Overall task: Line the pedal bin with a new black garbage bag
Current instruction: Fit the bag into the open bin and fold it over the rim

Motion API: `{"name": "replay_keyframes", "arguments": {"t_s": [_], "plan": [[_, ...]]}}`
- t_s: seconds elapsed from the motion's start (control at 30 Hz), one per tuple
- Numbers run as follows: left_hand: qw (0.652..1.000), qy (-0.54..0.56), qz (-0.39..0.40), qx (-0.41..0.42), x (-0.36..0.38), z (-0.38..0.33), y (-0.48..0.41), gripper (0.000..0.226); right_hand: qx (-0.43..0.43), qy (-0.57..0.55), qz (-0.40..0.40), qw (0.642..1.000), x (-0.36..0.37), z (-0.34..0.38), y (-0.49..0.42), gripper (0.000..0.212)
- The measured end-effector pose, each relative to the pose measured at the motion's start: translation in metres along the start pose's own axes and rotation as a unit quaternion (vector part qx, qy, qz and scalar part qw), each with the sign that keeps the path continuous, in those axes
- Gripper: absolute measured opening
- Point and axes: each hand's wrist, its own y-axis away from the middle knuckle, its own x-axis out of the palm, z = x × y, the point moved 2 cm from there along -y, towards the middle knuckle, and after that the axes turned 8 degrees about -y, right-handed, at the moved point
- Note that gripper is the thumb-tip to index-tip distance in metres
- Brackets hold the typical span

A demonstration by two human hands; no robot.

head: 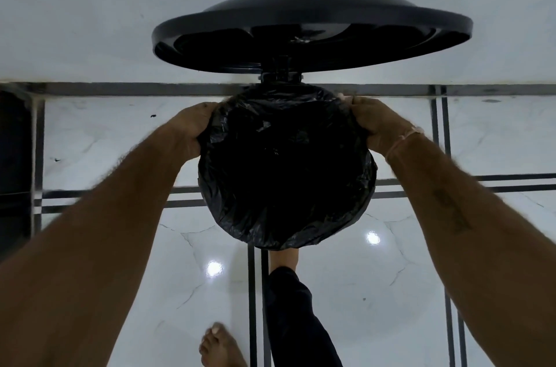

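I look straight down into a round pedal bin whose mouth is covered by a black garbage bag (285,210), its edge folded over the rim all round. The bin's dark lid (313,35) stands raised at the back on its hinge. My left hand (192,129) grips the bag's edge at the rim's left rear. At the right rear, my right hand (373,123) holds the bag edge against the rim. A foot (284,258) in a dark trouser leg reaches under the bin's front, where the pedal is hidden.
The bin stands on glossy white marble floor (421,276) with dark inlay lines, close to a white wall (90,20) behind it. My other bare foot (219,345) is planted at the bottom. A dark opening or object (15,156) sits at the far left.
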Motion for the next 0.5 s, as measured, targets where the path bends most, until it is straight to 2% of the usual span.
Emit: {"name": "replay_keyframes", "arguments": {"t_s": [0.07, 0.13, 0.2, 0.27, 0.37, 0.5], "plan": [[1.000, 0.009, 0.004, 0.028, -0.003, 0.004, 0.008, 0.024, -0.022, 0.017, 0.001, 1.000, -0.004, 0.001, 0.016, 0.037], [0.999, 0.023, 0.026, 0.037, -0.006, 0.008, 0.014, 0.040, -0.022, 0.030, 0.003, 0.999, -0.009, 0.003, 0.027, 0.051], [0.998, 0.009, 0.048, 0.030, -0.011, 0.012, 0.024, 0.049, -0.026, 0.064, 0.005, 0.998, -0.015, 0.003, 0.035, 0.055], [0.997, -0.012, 0.067, 0.035, -0.018, 0.018, 0.028, 0.042, -0.022, 0.065, 0.008, 0.998, -0.021, 0.000, 0.037, 0.045], [0.994, -0.028, 0.090, 0.053, -0.025, 0.030, 0.031, 0.030, 0.005, -0.017, 0.018, 1.000, -0.025, -0.008, 0.042, 0.027], [0.996, 0.006, 0.087, 0.013, -0.022, 0.033, 0.026, 0.038, -0.007, -0.043, 0.013, 0.999, -0.023, -0.015, 0.038, 0.023]]}}
